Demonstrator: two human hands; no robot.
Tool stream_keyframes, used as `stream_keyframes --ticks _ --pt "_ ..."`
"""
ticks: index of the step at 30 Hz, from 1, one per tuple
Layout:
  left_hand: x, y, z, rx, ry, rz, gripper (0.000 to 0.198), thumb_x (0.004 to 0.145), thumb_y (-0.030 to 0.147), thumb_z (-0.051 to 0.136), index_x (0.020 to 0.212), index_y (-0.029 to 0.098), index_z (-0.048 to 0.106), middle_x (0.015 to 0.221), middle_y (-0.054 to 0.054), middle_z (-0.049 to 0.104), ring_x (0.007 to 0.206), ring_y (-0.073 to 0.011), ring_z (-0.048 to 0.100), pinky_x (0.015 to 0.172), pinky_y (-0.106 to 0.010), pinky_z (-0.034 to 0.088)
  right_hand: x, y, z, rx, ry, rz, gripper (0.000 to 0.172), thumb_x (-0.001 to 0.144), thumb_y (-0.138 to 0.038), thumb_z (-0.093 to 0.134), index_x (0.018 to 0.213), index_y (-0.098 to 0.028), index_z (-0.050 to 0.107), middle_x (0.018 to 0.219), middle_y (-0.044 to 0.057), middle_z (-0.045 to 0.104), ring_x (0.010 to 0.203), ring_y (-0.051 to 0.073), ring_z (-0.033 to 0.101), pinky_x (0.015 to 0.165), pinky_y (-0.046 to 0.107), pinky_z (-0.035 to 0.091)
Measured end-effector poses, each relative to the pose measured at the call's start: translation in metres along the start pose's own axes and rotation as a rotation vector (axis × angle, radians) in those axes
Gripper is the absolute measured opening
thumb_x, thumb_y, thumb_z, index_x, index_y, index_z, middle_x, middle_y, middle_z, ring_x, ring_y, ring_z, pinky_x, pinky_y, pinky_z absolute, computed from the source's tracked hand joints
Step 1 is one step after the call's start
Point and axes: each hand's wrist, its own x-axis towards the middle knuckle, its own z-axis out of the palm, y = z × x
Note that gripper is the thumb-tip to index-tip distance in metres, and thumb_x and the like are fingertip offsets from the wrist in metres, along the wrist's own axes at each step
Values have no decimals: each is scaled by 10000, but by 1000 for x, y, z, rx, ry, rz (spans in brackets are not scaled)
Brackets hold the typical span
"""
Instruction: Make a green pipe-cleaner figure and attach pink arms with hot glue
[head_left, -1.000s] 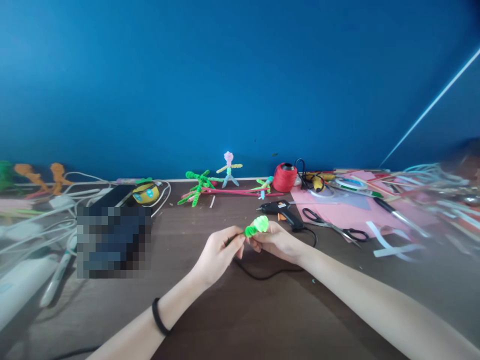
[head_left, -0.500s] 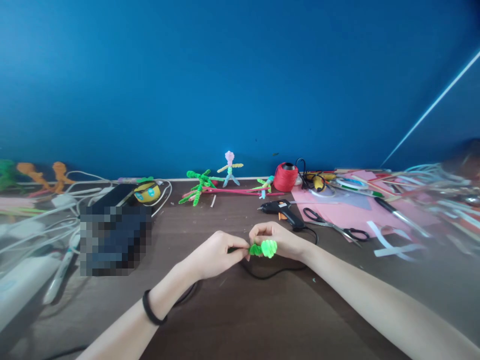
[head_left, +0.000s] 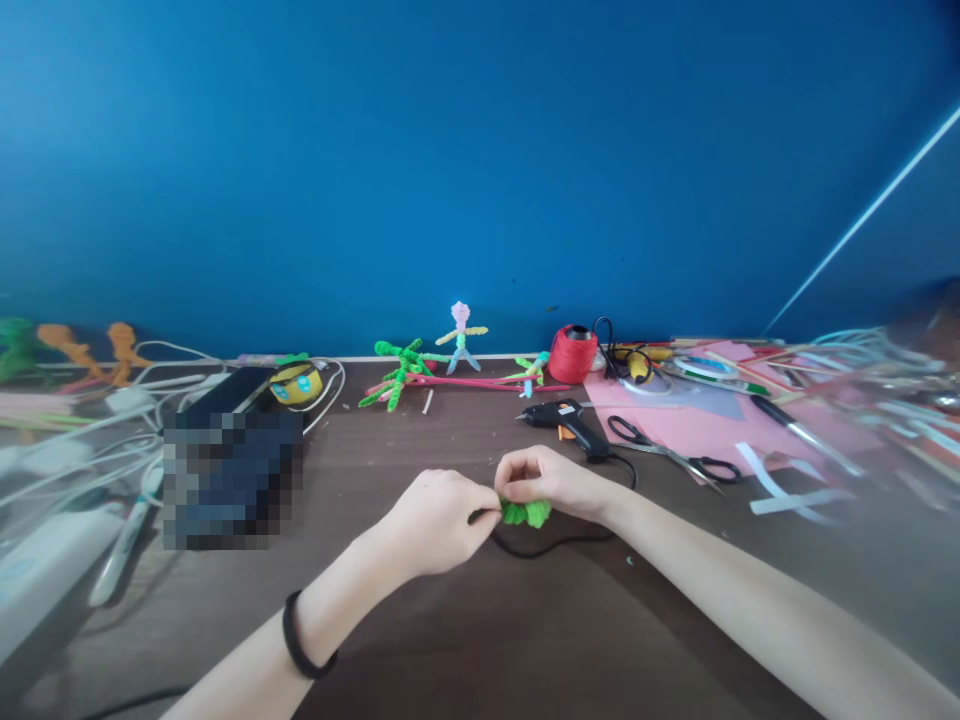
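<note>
A: Item one, hands. How did you have them?

B: Your left hand [head_left: 439, 520] and right hand [head_left: 544, 480] met near the middle of the brown table [head_left: 480, 640]. Both were pinching the green pipe cleaner [head_left: 527, 513]: left fingertips pressed together on its left end, right fingers curled over the coiled end from above.

A: Item two, where the green piece sat?

B: Between your two hands, just above the table top, with a black cord [head_left: 540, 548] running under it.

A: Item three, what lay about?

B: Beyond your right hand, a black glue gun [head_left: 564, 421]. To its right, scissors [head_left: 664, 452] on a pink sheet [head_left: 705, 425]. Farther back, a red spool [head_left: 573, 354], a small pipe-cleaner figure [head_left: 462, 338] and a green twisted figure [head_left: 397, 368] by the blue wall [head_left: 480, 150]. At far left, white cables [head_left: 90, 440] and a black case [head_left: 232, 390].

A: Item four, risks?

B: As I judged it, you held a springy coil by its ends only, so a loose pinch could have let it unwind or flick off among the clutter. The wire tip could have pricked a finger. Your right wrist was close to the glue gun's cord, and a snag there could have dragged the gun, whose tip may have been hot.
</note>
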Motion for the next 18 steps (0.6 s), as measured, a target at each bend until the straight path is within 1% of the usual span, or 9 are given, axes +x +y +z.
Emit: stream_keyframes --ticks 3,7,11,18 --pt "1 -2 3 67 29 -86 270 784 196 409 579 202 585 571 -11 632 527 -141 549 516 -241 281 1 1 4 26 81 -8 227 643 -317 697 692 -122 590 608 -1 591 520 79 529 497 199 410" --pt "3 -3 5 103 72 -154 286 797 202 396 585 200 588 580 -21 639 540 -157 569 499 -251 256 5 4 6 172 123 -32 215 604 -285 726 647 -129 584 661 -2 570 574 85 521 528 219 431" --pt "4 -4 9 118 107 -155 295 803 202 391 587 196 590 591 -21 637 552 -153 570 507 -250 255 6 5 5 223 123 -27 194 587 -236 737 609 -125 581 740 9 571 617 80 508 557 220 410" --pt "4 -2 11 109 126 -157 292 802 183 382 609 196 600 576 -8 622 553 -132 558 499 -241 244 5 6 4 171 124 -20 173 597 -188 714 686 -135 576 711 -4 569 649 91 523 597 229 407"
